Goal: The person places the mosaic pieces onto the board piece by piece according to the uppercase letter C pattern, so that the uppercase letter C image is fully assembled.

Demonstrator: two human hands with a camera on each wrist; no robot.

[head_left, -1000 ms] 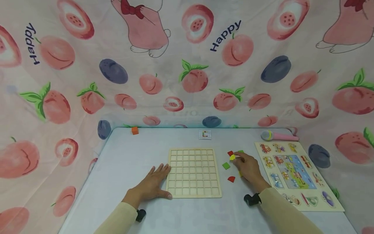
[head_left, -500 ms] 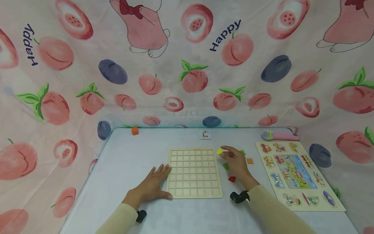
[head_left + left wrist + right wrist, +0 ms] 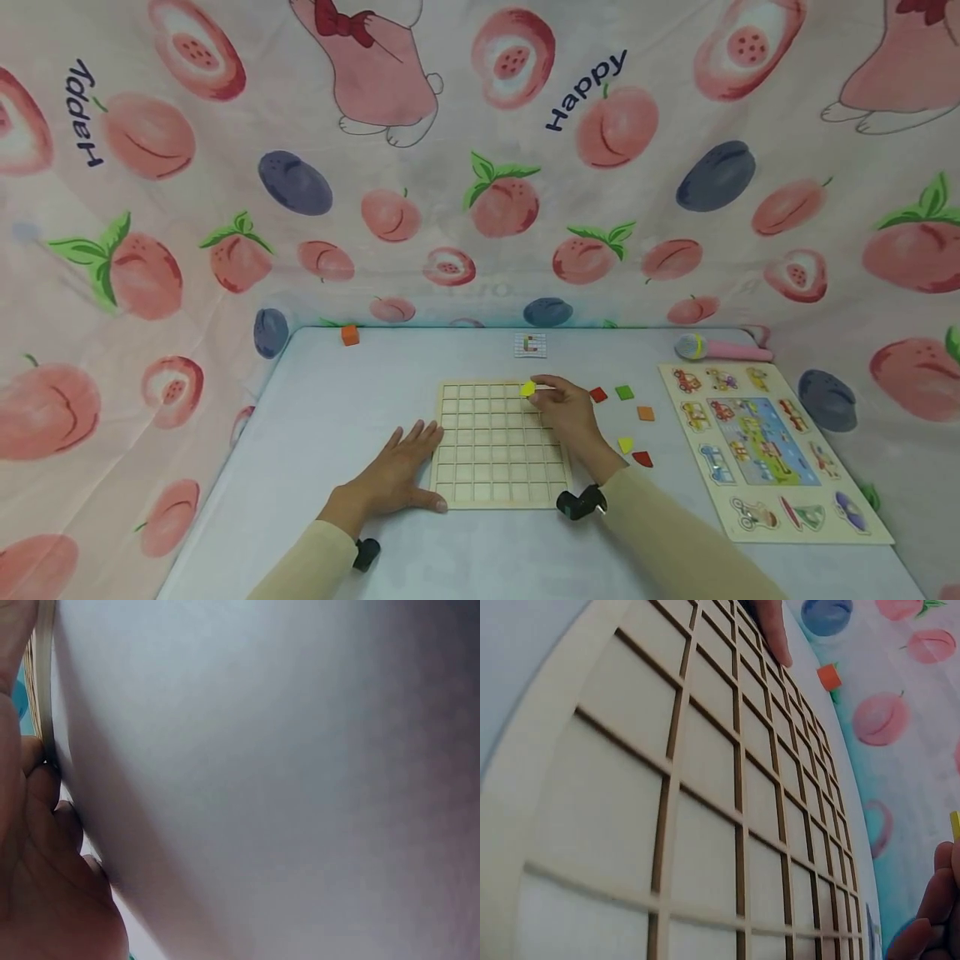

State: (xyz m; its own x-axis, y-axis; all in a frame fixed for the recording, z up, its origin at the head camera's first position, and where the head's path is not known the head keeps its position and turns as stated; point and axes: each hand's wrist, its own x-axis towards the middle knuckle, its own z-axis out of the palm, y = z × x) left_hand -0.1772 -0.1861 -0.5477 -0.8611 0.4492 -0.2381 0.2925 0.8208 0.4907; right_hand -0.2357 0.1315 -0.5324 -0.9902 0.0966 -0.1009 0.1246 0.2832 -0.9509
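Now pinching yellow piece (image 3: 528,389) with right hand (image 3: 567,412) at far right of grid board (image 3: 492,455), resting spread-fingered left hand (image 3: 400,472) against its left edge, possibly risking a skewed landing by releasing off-centre.

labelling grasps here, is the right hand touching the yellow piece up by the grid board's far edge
Touching. The head view shows the right hand pinching the yellow piece between its thumb and fingertips.
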